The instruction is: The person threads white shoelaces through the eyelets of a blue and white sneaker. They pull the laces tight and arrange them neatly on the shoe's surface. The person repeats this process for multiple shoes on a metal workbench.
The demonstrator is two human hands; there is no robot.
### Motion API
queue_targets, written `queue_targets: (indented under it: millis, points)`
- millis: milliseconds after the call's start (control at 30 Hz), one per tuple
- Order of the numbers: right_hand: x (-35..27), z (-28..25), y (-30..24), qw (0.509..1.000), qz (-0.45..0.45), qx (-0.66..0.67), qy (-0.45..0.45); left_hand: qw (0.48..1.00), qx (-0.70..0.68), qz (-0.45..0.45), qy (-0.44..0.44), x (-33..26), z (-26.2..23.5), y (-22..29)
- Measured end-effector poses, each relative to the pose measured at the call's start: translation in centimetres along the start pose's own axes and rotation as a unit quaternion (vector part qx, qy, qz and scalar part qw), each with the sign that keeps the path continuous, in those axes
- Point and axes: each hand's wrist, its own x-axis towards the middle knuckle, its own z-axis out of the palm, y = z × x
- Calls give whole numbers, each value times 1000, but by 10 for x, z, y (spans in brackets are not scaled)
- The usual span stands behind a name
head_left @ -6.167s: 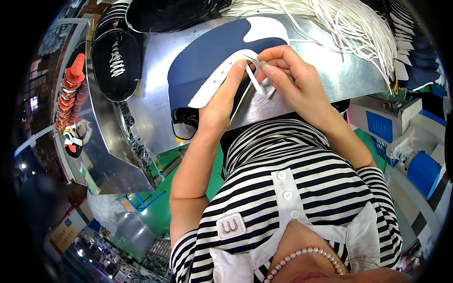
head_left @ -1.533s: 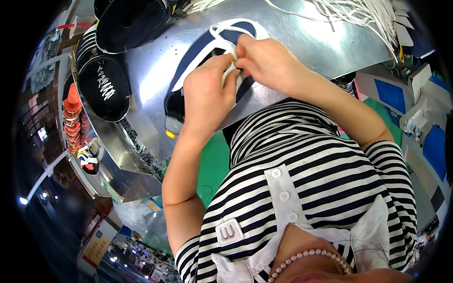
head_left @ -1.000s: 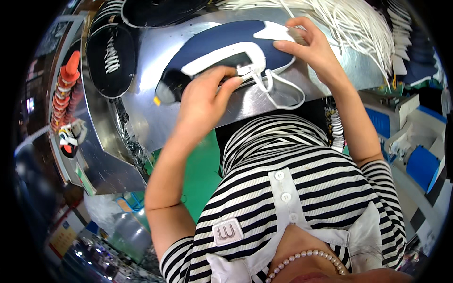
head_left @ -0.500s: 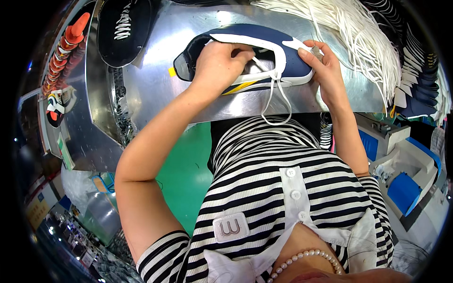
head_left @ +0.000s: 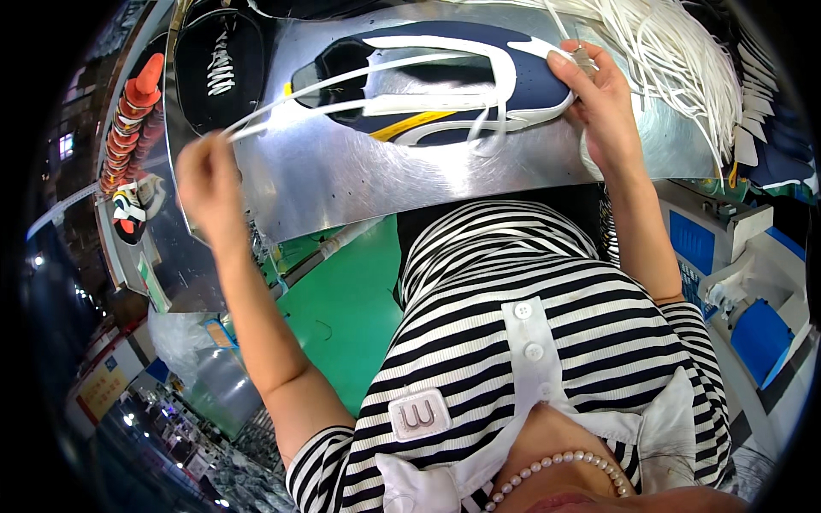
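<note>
A navy and white shoe upper (head_left: 534, 84) with a yellow stripe lies on its side on the metal table, its toe to the right. My left hand (head_left: 209, 186), smeared by motion, is closed on a white shoelace (head_left: 342, 78) left of the heel. Two strands of it run taut from the hand to the shoe's opening, and a small loop hangs at the throat. At the toe, my right hand (head_left: 605, 107) holds a small tool (head_left: 584, 59) with a wrapped grip and thin metal point. The right thumb rests against the toe.
A black shoe (head_left: 220, 73) with white laces stands at the far left of the metal table (head_left: 342, 179). Loose white laces (head_left: 676, 68) are heaped at the far right, beside stacked shoe uppers (head_left: 770, 128). Orange-red cone-shaped pieces (head_left: 135, 120) line the left. A grey and blue machine (head_left: 753, 282) is at right.
My left hand has moved from inside the shoe's opening out to the left, drawing the lace taut. The hanging lace loop has shrunk. My right hand stays at the toe.
</note>
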Motion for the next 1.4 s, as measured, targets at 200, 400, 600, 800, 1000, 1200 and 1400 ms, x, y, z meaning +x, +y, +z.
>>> queue_targets:
  millis: [200, 400, 600, 800, 1000, 1200, 1400]
  points:
    - [9, -16, 17, 999, 9, -45, -17, 979, 136, -92, 118, -8, -56, -88]
    - [8, -15, 2, 825, -212, -517, 85, 909, -275, 239, -201, -11, 59, 138]
    - [-6, -16, -23, 950, -204, -208, -111, 956, -181, 194, -128, -11, 103, 148]
    - [-5, 30, -12, 984, -60, -40, -164, 963, -176, 142, -149, -18, 120, 147]
    - [6, 33, 9, 990, -26, -52, -127, 914, -149, -57, -373, -8, 96, 112]
    - [7, 35, 17, 978, -50, -164, -118, 812, -249, -242, -469, -7, 109, 111]
    - [8, 36, 17, 970, -76, -201, -111, 771, -306, -342, -442, -19, 112, 101]
